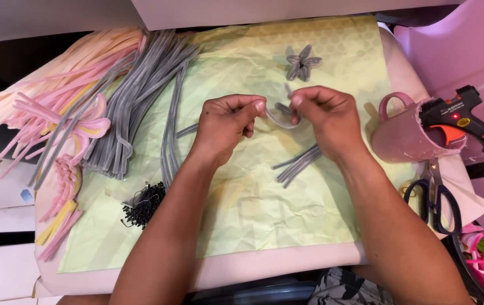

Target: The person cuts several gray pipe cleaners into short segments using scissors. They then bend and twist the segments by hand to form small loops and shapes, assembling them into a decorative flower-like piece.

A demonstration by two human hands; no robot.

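The left hand point(228, 121) and the right hand point(324, 116) met over the middle of the crumpled pale green paper sheet point(264, 209), both pinched shut on one short fuzzy grey pipe cleaner point(280, 117) bent into a loop between the fingertips. Judging by the single finished five-petalled grey pipe-cleaner flower point(303, 62) lying at the far edge of the sheet, one flower looked complete and the looped piece seemed only an early petal of another, with most of that work left. A small bundle of cut grey pieces point(298, 164), too overlapped to count, lay just below the right hand. A large heap of long grey stems point(140, 96) and another of pink and cream stems point(61, 85) lay at the left, beside one pile of short black wire ties point(143, 204). At the right stood one pink mug point(408, 135) holding one black glue gun point(468, 116), with one pair of black-handled scissors point(438, 195) near it.
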